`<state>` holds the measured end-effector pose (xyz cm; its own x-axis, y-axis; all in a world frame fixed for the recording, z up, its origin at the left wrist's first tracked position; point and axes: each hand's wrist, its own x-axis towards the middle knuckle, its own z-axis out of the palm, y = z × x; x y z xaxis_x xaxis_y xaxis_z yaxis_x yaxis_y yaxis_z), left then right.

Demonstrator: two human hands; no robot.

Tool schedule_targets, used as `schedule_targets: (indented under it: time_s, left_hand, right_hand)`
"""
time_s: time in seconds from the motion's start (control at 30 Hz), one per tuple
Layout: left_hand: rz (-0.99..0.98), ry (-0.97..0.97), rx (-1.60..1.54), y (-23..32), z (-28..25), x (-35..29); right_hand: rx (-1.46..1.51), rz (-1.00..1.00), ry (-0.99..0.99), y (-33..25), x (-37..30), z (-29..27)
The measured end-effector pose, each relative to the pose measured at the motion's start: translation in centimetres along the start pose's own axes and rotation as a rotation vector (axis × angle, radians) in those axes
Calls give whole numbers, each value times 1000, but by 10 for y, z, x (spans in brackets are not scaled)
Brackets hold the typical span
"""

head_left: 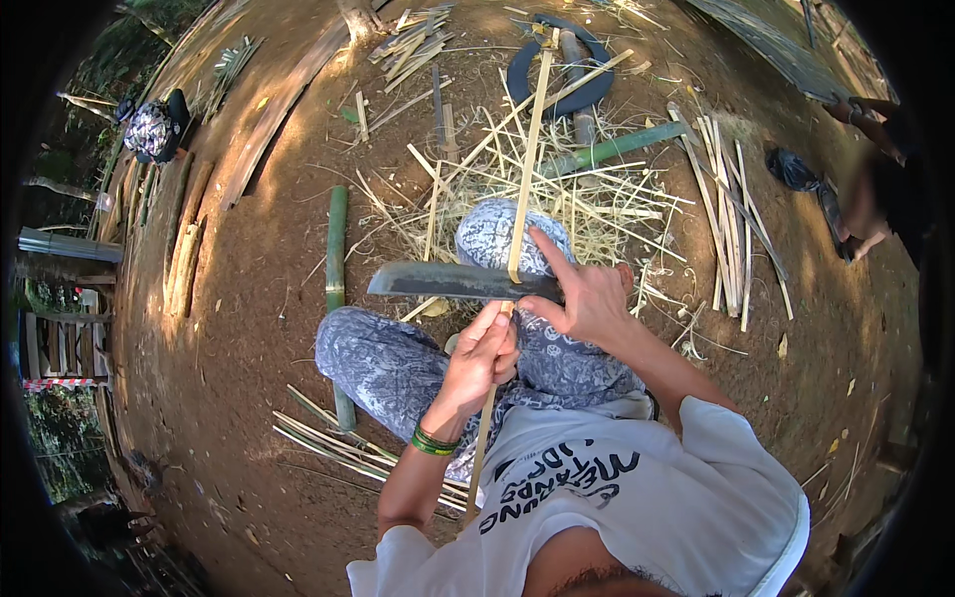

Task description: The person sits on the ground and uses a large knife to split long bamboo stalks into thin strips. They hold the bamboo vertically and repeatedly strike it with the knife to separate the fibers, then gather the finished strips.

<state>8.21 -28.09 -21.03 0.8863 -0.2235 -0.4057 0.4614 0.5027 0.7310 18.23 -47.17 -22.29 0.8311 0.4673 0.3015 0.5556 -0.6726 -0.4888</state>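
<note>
My left hand (481, 356) is closed round a long, pale bamboo strip (533, 149), which runs from my lap up past my knees. In my right hand (595, 301) is a machete (438, 281), its dark, broad blade lying crosswise over the strip just beyond my left fingers. The blade's tip points left. My right index finger stretches forward along the far side of the strip, while the thumb lies near the blade; the handle is mostly hidden by the palm. Both hands are in front of my bent knees, in patterned grey trousers.
Thin bamboo shavings and strips (607, 204) litter the ground beyond my knees. A green bamboo pole (336, 249) lies at left, another (622, 149) ahead by a black tyre-like ring (517, 75). Split strips (726, 219) lie at right. People sit or stand at both far sides.
</note>
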Motion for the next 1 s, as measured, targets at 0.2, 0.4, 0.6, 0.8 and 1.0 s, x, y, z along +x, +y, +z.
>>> schedule_targets:
  time_s: [0.2,0.4,0.6,0.8,1.0]
  left_hand:
    - [-19,-23,19,-8,-7,-14]
    - [24,1,82,-12,-6,-12]
    - [65,52,245,-16,-6,-34]
    - [-54,23,235,-56,-16,-111]
    - [-32,83,123,-27,-4,-59]
  right_hand:
    - [-14,65,-34,1,2,-5]
    - [-54,20,5,4,3,-6]
    - [-136,6,47,-2,-6,-3]
    - [151,385,145,51,12,11]
    - [366,263,193,28,-4,-12]
